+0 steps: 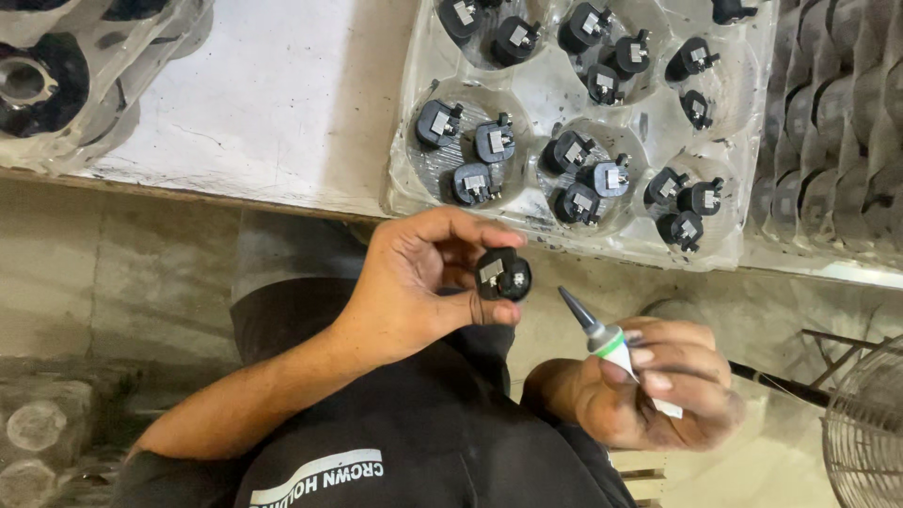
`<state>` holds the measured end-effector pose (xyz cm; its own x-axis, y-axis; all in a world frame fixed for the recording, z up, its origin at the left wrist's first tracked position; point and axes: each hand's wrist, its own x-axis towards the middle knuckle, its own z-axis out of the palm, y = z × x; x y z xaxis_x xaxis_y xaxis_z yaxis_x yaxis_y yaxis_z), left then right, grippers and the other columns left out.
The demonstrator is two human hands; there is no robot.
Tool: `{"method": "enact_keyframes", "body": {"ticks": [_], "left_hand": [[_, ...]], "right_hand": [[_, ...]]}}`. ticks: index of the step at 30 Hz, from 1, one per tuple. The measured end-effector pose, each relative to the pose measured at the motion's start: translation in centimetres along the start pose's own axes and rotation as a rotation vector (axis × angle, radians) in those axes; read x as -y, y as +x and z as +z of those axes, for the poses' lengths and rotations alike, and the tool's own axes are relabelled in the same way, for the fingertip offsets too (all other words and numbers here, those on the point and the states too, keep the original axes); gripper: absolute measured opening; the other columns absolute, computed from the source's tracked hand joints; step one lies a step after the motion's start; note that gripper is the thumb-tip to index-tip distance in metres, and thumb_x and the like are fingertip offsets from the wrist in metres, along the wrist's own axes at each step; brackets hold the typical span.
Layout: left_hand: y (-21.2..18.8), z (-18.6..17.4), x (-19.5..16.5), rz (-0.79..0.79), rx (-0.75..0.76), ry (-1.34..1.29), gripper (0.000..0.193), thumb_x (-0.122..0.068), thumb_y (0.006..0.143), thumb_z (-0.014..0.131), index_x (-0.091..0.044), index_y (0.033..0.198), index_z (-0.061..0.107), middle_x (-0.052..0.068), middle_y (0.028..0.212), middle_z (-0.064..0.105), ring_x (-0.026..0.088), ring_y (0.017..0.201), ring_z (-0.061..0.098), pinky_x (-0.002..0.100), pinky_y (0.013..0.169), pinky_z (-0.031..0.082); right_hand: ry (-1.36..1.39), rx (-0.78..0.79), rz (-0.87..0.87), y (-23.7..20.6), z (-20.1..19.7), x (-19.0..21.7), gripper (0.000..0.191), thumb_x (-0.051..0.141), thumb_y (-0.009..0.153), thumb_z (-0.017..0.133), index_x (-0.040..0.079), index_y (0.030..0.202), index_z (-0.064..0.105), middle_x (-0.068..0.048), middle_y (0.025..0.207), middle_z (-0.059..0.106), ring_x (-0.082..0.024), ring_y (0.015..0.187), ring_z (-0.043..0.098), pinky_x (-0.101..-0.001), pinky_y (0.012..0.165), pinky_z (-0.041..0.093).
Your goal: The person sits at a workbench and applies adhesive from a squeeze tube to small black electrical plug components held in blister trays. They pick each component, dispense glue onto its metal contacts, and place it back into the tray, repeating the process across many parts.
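Observation:
My left hand (414,282) pinches a small black round part (503,275) with a metal insert between thumb and fingers, just below the table edge. A little to its right, my right hand (658,386) grips a white and green applicator tube (616,350) whose dark pointed nozzle (576,310) aims up-left toward the part without touching it. Just above the hands, a clear plastic tray (414,188) on the white table holds several similar black parts (494,141) in round pockets.
The white table (282,103) has its front edge just above my hands. Another clear tray with a larger black ring (38,85) sits at the far left. Stacked trays (837,141) lie at the right. A wire fan guard (870,433) stands low right.

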<state>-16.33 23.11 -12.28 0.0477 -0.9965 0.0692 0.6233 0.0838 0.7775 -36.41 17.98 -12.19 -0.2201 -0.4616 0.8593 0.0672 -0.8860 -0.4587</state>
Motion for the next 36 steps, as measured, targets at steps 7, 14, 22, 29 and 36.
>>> {"method": "enact_keyframes", "body": {"ticks": [7, 14, 22, 29, 36], "left_hand": [[-0.3, 0.9, -2.5, 0.229, -0.097, 0.314, 0.041, 0.017, 0.086, 0.08, -0.002, 0.121, 0.072, 0.01, 0.125, 0.067, 0.018, 0.106, 0.075, 0.031, 0.089, 0.071], [-0.5, 0.9, -2.9, 0.175, -0.087, 0.272, 0.043, 0.018, 0.088, 0.075, -0.003, 0.125, 0.071, 0.01, 0.127, 0.067, 0.017, 0.105, 0.074, 0.03, 0.089, 0.069], [-1.0, 0.4, -2.1, 0.162, -0.043, 0.225, 0.043, 0.021, 0.091, 0.067, -0.001, 0.128, 0.067, 0.01, 0.13, 0.065, 0.019, 0.109, 0.075, 0.03, 0.093, 0.069], [-0.8, 0.0, -0.9, 0.096, -0.025, 0.122, 0.035, 0.021, 0.092, 0.064, 0.004, 0.123, 0.061, 0.015, 0.137, 0.067, 0.02, 0.107, 0.076, 0.031, 0.09, 0.069], [-0.7, -0.2, -0.6, 0.064, -0.033, 0.136, 0.034, 0.019, 0.092, 0.066, 0.005, 0.122, 0.061, 0.015, 0.135, 0.069, 0.019, 0.104, 0.076, 0.029, 0.087, 0.068]], "right_hand": [[-0.084, 0.209, -0.039, -0.5, 0.1, 0.4, 0.027, 0.008, 0.085, 0.083, 0.003, 0.092, 0.057, -0.01, 0.082, 0.062, -0.028, 0.068, 0.065, -0.0304, 0.053, 0.06], [-0.15, 0.227, -0.117, -1.3, 1.6, 0.5, 0.024, 0.008, 0.088, 0.081, 0.002, 0.092, 0.057, -0.008, 0.084, 0.062, -0.025, 0.069, 0.065, -0.0325, 0.054, 0.061], [-0.148, 0.272, -0.128, -1.2, 2.0, 0.1, 0.025, 0.005, 0.086, 0.08, 0.003, 0.089, 0.055, -0.011, 0.078, 0.062, -0.023, 0.067, 0.063, -0.033, 0.051, 0.06], [-0.116, 0.305, -0.11, -1.3, 1.9, 0.1, 0.027, 0.003, 0.085, 0.081, 0.003, 0.087, 0.053, -0.011, 0.077, 0.062, -0.021, 0.066, 0.062, -0.035, 0.053, 0.061], [-0.133, 0.282, -0.13, -1.6, 1.7, 0.0, 0.023, 0.004, 0.083, 0.079, 0.003, 0.087, 0.056, -0.01, 0.077, 0.061, -0.021, 0.068, 0.06, -0.0332, 0.051, 0.058]]}}
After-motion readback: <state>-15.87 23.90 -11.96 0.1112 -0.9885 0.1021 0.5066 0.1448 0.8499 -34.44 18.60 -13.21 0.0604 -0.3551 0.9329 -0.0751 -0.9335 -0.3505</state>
